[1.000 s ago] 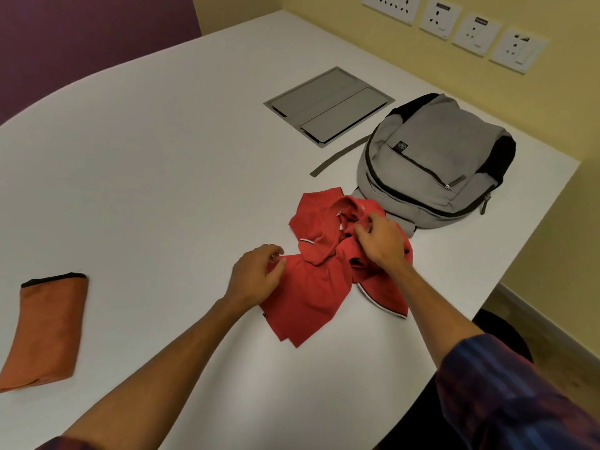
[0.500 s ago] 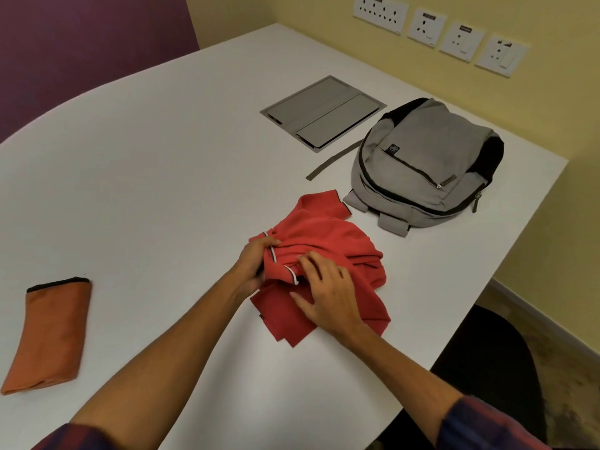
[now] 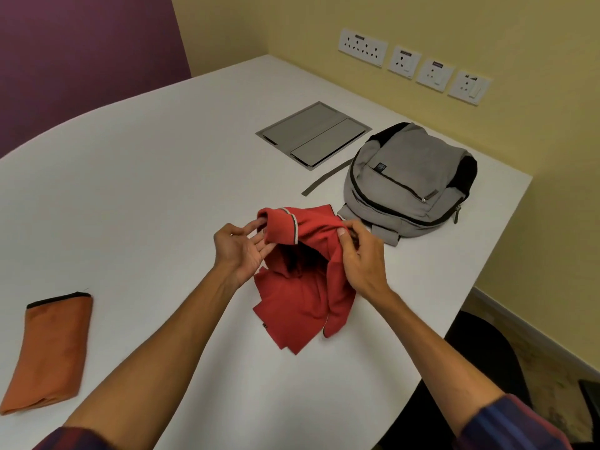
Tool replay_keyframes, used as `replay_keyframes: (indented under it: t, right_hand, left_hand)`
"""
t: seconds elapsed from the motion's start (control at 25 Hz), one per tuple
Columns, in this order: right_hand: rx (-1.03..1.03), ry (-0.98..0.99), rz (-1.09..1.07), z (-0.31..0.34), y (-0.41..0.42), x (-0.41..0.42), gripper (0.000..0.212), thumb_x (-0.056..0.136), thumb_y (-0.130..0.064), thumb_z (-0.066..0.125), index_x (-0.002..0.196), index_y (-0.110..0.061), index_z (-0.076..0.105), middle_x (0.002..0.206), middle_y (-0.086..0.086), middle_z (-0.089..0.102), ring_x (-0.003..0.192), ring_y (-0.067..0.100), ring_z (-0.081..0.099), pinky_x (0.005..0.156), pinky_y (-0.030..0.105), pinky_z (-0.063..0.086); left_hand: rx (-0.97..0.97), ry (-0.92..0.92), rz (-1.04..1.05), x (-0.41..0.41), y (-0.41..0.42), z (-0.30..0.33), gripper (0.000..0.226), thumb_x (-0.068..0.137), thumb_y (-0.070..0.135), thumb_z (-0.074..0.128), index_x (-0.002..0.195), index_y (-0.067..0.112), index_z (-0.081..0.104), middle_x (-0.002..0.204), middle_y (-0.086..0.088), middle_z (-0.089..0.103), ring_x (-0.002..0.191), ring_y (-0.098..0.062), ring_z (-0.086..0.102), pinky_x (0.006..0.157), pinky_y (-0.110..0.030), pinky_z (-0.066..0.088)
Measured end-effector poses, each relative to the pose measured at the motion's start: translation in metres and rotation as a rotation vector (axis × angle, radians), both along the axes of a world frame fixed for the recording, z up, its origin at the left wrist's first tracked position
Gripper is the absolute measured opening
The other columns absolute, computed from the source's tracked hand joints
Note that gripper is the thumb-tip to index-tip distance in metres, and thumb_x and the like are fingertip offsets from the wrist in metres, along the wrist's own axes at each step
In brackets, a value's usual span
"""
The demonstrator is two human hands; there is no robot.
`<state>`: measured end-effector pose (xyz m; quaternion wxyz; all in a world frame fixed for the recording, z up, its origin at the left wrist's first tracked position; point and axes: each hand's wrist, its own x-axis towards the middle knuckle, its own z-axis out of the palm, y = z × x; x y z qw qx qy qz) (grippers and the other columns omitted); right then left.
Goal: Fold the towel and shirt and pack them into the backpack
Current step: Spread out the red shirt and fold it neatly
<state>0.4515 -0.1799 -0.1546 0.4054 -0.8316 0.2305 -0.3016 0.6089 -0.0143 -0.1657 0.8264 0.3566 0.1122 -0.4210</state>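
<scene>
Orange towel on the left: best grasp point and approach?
Probably the black-trimmed short edge of the orange towel, pinched from above at its two corners. It lies flat, already folded into a narrow strip, so that far edge is its clearest straight line.

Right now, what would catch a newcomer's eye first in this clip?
The red shirt, bunched in the middle of the white table, partly lifted by the left hand and right hand, each gripping its upper edge. Behind it, towards the far right corner, lies a grey backpack, zipped shut. An orange folded towel sits alone at the near left.
</scene>
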Motion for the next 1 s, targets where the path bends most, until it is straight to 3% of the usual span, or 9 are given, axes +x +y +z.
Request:
replay_keyframes:
  t: [0.08, 0.16, 0.28, 0.4, 0.56, 0.64, 0.76, 0.92, 1.0]
  right_hand:
    - [0.102, -0.044, 0.026, 0.030, -0.002, 0.001, 0.017, 0.100, -0.017, 0.049, 0.100, -0.013, 0.065, 0.082, -0.004, 0.069, 0.077, 0.004, 0.063, 0.071, 0.022, 0.050]
    - [0.239, -0.100, 0.102, 0.064, -0.003, 0.002, 0.018, 0.100, -0.011, 0.048, 0.097, -0.012, 0.066, 0.079, -0.005, 0.068, 0.074, 0.004, 0.063, 0.070, 0.019, 0.050]
    - [0.408, -0.167, 0.237, 0.111, 0.003, -0.004, 0.020, 0.101, -0.007, 0.044, 0.096, -0.010, 0.063, 0.080, 0.000, 0.066, 0.071, 0.005, 0.062, 0.069, 0.016, 0.051]
    - [0.444, -0.193, 0.299, 0.134, 0.011, -0.012, 0.022, 0.102, -0.008, 0.042, 0.095, -0.011, 0.062, 0.083, 0.000, 0.064, 0.076, 0.007, 0.061, 0.076, 0.018, 0.050]
    - [0.191, -0.095, 0.117, 0.147, -0.003, -0.026, 0.028, 0.103, -0.014, 0.039, 0.088, -0.020, 0.061, 0.080, -0.005, 0.060, 0.076, 0.006, 0.056, 0.075, 0.022, 0.045]
    - [0.004, -0.010, -0.054, 0.145, -0.017, -0.036, 0.031, 0.102, -0.021, 0.040, 0.073, -0.024, 0.048, 0.064, -0.007, 0.044, 0.059, 0.003, 0.040, 0.063, 0.028, 0.035]
    - [-0.093, 0.133, -0.006, 0.138, -0.023, -0.045, 0.022, 0.094, -0.042, 0.056, 0.086, -0.024, 0.046, 0.054, -0.008, 0.044, 0.048, 0.005, 0.038, 0.053, 0.026, 0.032]
    - [-0.296, 0.392, 0.271, 0.142, -0.028, -0.043, 0.081, 0.056, -0.075, 0.073, 0.119, -0.031, 0.047, 0.058, -0.007, 0.052, 0.053, 0.005, 0.045, 0.052, 0.026, 0.036]
    - [-0.520, 0.552, 0.322, 0.136, -0.029, -0.040, 0.095, 0.049, -0.082, 0.072, 0.127, -0.035, 0.045, 0.079, -0.006, 0.064, 0.073, 0.010, 0.057, 0.065, 0.032, 0.048]
  left_hand:
    - [0.048, -0.074, -0.023, 0.002, -0.003, 0.005, 0.044, 0.081, -0.004, 0.029, 0.116, -0.003, 0.057, 0.118, -0.026, 0.063, 0.112, -0.034, 0.062, 0.080, -0.037, 0.059]
    - [0.374, -0.387, -0.082, -0.001, -0.014, 0.004, 0.047, 0.082, -0.014, 0.038, 0.122, 0.004, 0.054, 0.114, -0.020, 0.066, 0.100, -0.026, 0.067, 0.072, -0.030, 0.058]
    - [0.689, -0.880, -0.338, -0.006, -0.023, -0.006, 0.073, 0.071, 0.005, 0.068, 0.138, 0.018, 0.042, 0.126, -0.009, 0.057, 0.107, -0.021, 0.058, 0.081, -0.033, 0.052]
    - [0.705, -1.025, -0.667, -0.018, -0.035, -0.007, 0.088, 0.048, 0.027, 0.075, 0.128, 0.001, 0.051, 0.121, -0.020, 0.056, 0.107, -0.030, 0.057, 0.089, -0.042, 0.048]
    - [0.721, -1.071, -0.643, -0.018, -0.048, 0.005, 0.011, 0.082, 0.007, 0.063, 0.091, 0.011, 0.068, 0.091, -0.008, 0.068, 0.080, -0.017, 0.059, 0.080, -0.041, 0.051]
    - [0.741, -1.075, -0.527, 0.001, -0.043, 0.015, 0.014, 0.078, 0.015, 0.054, 0.079, 0.018, 0.068, 0.082, -0.006, 0.068, 0.077, -0.020, 0.057, 0.071, -0.035, 0.049]
    - [0.737, -1.223, -0.375, 0.043, -0.034, 0.044, 0.036, 0.067, 0.018, 0.034, 0.077, 0.021, 0.068, 0.083, -0.006, 0.068, 0.080, -0.021, 0.059, 0.075, -0.032, 0.047]
    - [0.740, -1.402, -0.348, 0.076, -0.032, 0.106, 0.047, 0.068, 0.018, 0.032, 0.092, 0.009, 0.072, 0.093, -0.013, 0.071, 0.082, -0.018, 0.059, 0.079, -0.036, 0.050]
    - [0.780, -1.500, -0.390, 0.085, -0.033, 0.125, 0.048, 0.068, 0.026, 0.035, 0.092, 0.006, 0.072, 0.091, -0.012, 0.071, 0.081, -0.017, 0.058, 0.078, -0.038, 0.050]
